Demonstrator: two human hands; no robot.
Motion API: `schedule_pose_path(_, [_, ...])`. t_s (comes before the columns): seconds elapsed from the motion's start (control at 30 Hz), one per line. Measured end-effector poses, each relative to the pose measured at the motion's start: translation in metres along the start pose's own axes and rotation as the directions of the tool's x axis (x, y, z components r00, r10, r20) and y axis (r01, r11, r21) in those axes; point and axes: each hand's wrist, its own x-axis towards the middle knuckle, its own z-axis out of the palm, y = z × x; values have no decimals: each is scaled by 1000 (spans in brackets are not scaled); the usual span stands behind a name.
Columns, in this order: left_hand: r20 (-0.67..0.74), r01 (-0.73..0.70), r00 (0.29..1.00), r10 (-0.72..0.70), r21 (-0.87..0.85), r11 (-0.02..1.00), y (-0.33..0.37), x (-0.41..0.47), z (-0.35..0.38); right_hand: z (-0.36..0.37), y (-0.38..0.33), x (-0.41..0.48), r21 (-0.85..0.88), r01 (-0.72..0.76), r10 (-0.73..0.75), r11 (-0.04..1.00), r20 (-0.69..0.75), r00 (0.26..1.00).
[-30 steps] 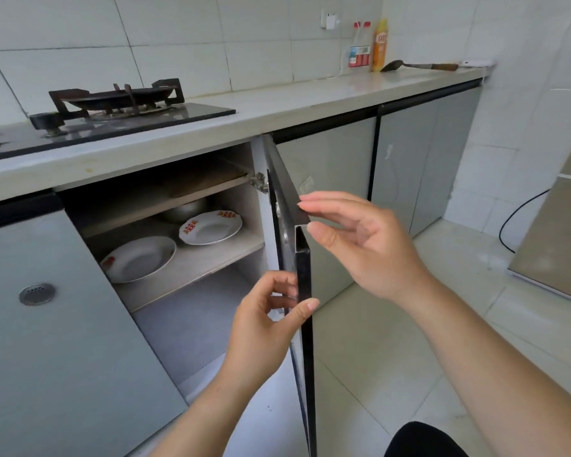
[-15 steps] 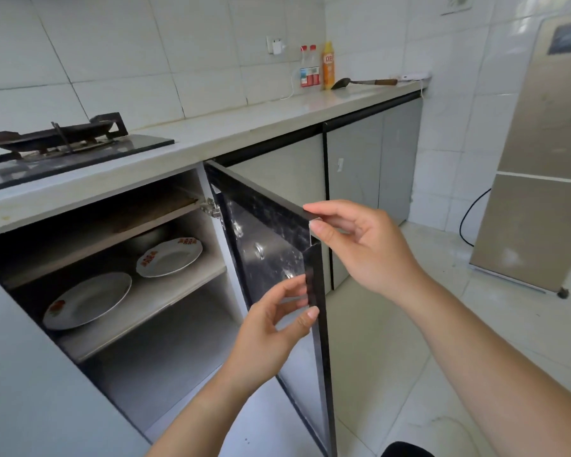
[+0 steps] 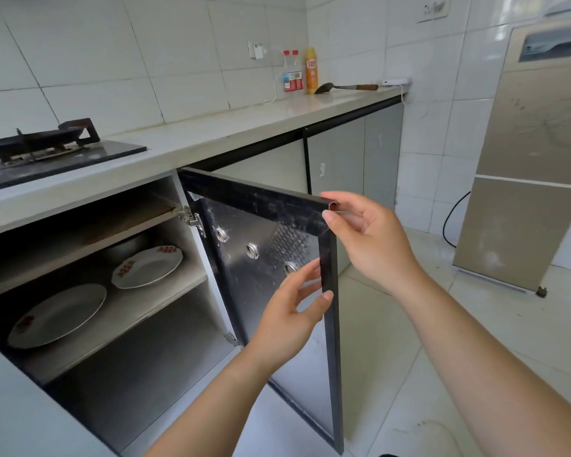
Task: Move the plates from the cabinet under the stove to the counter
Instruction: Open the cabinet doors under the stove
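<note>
At the upper centre of the frame we see a yellow bottle [image 3: 311, 71] with a red label whose writing is too small for us to read, beside two clear bottles [image 3: 292, 72]. Our right hand [image 3: 370, 237] pinches the top outer corner of the open cabinet door [image 3: 261, 258] between thumb and fingers. Our left hand [image 3: 290, 316] sits lower at the door's free edge, fingers loosely curled, thumb on the edge. Two plates [image 3: 58, 314] with red patterns lie on the cabinet shelf [image 3: 136, 305] at lower left, below the stove [image 3: 47, 150].
</note>
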Motion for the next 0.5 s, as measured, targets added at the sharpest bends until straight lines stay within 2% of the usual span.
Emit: schedule_pose_path(0.5, [86, -36, 996, 22, 160, 986, 8, 19, 0, -11, 2, 4, -185, -20, 1, 983, -98, 995])
